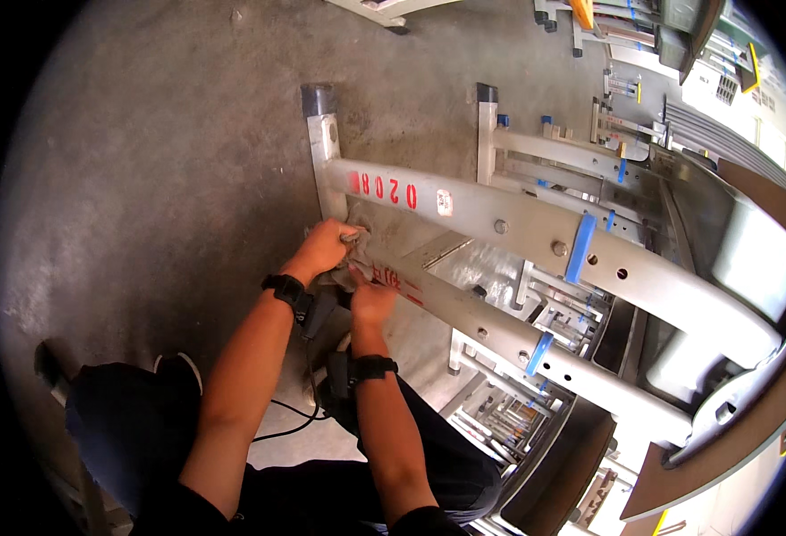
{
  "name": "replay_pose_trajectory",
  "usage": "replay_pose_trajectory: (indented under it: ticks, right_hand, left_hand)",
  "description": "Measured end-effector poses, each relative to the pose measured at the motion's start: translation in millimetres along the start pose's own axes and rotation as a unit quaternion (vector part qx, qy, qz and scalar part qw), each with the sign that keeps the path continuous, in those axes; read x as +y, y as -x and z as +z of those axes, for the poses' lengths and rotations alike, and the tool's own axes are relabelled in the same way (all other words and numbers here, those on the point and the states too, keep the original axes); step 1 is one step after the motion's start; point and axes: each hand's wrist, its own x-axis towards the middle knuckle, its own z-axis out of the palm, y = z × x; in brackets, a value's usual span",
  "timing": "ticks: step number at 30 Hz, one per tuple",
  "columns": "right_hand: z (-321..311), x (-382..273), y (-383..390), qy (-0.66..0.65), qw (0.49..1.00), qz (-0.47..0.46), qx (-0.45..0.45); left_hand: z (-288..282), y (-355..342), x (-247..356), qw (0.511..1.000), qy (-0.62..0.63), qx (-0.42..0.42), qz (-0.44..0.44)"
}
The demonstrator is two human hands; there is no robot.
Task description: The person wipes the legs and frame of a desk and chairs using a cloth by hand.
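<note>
- Both the bare left hand (323, 247) and bare right hand (372, 304) grip a crumpled grey cloth (357, 247).
- The cloth lies at the left end of the nearer silver metal tube (455, 309), whose long axis slants right and nearer; the right hand is closer to it.
- Beyond runs a roughly parallel, blue-banded farther silver tube (470, 205).

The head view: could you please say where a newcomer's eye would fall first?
The large metal frame probably strikes first, two blue-banded tubes stretching from centre to right. Next come left hand and right hand, with a grey cloth at the lower tube's left end.
</note>
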Motion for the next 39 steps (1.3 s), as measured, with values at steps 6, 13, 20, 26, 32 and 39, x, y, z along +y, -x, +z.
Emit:
replay_pose_trajectory:
  ticks: [6, 13, 20, 26, 32, 39]
  right_hand:
    - [13, 1, 5, 0.095, 0.995, -0.002, 0.02]
    - [9, 8, 3, 0.019, 0.999, -0.034, 0.003]
    - [-50, -59, 45, -0.079, 0.983, -0.008, 0.163]
    - [-134, -124, 86, -0.052, 0.955, 0.006, 0.291]
    - [-215, -149, 122, -0.066, 0.912, -0.145, 0.379]
    - [-286, -178, 114, -0.155, 0.882, -0.285, 0.342]
  left_hand:
    - [0, -6, -13, 0.998, 0.055, -0.01, -0.02]
    - [3, 1, 8, 0.999, 0.026, -0.008, -0.021]
    - [17, 34, 93, 0.974, 0.164, -0.092, 0.125]
    - [41, 75, 182, 0.912, 0.227, -0.151, 0.306]
    - [75, 110, 246, 0.84, 0.317, -0.21, 0.387]
    - [96, 126, 286, 0.843, 0.169, -0.136, 0.492]
